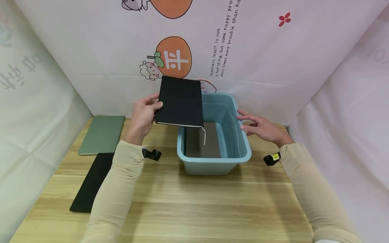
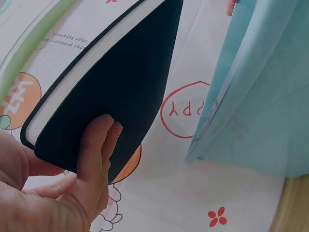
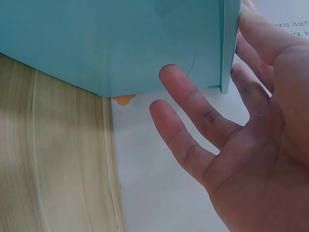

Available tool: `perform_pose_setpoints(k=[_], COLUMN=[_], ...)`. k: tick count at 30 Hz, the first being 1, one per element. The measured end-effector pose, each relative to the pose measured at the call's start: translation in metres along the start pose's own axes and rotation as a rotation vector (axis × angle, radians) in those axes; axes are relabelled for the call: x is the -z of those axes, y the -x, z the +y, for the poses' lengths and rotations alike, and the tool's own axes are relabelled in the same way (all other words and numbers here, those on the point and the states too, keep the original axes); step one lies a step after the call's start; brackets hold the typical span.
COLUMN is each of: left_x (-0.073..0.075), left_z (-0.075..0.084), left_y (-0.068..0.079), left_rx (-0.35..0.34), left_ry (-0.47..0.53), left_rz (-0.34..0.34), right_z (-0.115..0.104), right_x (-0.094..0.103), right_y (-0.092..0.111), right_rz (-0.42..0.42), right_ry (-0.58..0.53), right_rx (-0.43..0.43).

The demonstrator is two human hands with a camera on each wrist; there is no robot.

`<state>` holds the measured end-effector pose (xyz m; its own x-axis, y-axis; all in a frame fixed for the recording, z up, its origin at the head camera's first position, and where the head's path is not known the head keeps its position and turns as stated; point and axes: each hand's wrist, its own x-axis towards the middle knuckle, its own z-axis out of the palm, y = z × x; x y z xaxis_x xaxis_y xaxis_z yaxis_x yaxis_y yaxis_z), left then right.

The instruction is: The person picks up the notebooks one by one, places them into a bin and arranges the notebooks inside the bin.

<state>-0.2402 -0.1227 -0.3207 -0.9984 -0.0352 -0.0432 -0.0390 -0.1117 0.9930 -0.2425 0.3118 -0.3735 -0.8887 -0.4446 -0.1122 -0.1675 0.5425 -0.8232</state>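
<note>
My left hand point(image 1: 143, 116) pinches the left edge of a black notebook point(image 1: 180, 101), thumb on top of the cover. Seen in the left wrist view, the fingers point(image 2: 96, 154) lie against its underside, with the white page edges facing the camera. A pale ribbon bookmark point(image 1: 205, 136) dangles from its near corner. The notebook is held over the left side of a light blue plastic bin point(image 1: 209, 167). On the bin's floor lies a dark grey-brown flat item point(image 1: 202, 145), partly hidden. My right hand point(image 1: 262, 128) is at the bin's right rim, fingers spread and loosely bent.
A green notebook point(image 1: 103, 135) lies on the wooden table point(image 1: 182, 209) at the left. Nearer me is a black flat item point(image 1: 92, 185), partly covered by my left sleeve. Printed white cloth point(image 1: 258, 50) stands behind the bin and at both sides.
</note>
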Motion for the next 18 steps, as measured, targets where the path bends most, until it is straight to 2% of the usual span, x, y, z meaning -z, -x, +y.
perform_pose_setpoints(k=[18], left_x=[-0.021], left_z=[0.009], left_y=[-0.005], left_rx=[0.051], left_ry=[0.010], left_rz=[-0.013], right_z=[0.000], right_x=[0.000], right_y=[0.000], right_rz=[0.004], right_ry=[-0.013], right_rx=[0.001])
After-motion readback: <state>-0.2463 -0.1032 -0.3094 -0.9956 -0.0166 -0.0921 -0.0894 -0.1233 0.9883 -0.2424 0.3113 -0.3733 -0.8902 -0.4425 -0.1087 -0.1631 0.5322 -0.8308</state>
